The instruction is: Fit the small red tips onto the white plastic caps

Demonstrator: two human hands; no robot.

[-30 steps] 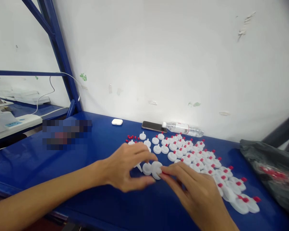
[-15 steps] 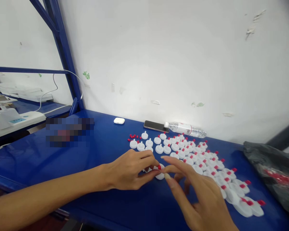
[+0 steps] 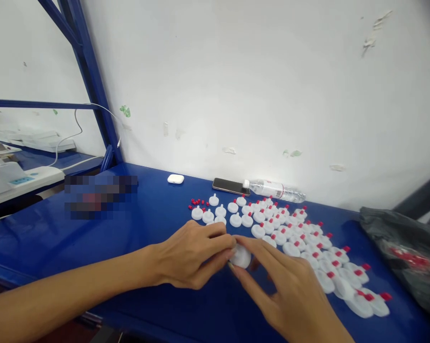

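Above the near middle of the table, both hands meet at a round white nozzle cap. My right hand grips its rim between thumb and fingers. My left hand is closed in a pinch at the cap's spout side; the small red cap seen there earlier is now hidden by the fingers. Just behind my left hand stand several white nozzle caps with bare spouts. Small loose red caps lie beyond them. To the right spread many white nozzle caps with red tips.
A black phone and a clear plastic bottle lie along the wall, with a white earbud case to their left. A dark plastic bag holding red pieces rests at the right. A blue metal post rises at the back left.
My right hand has moved left and closed on the white nozzle cap, which is now tilted. The red cap in my left fingers has gone out of sight.
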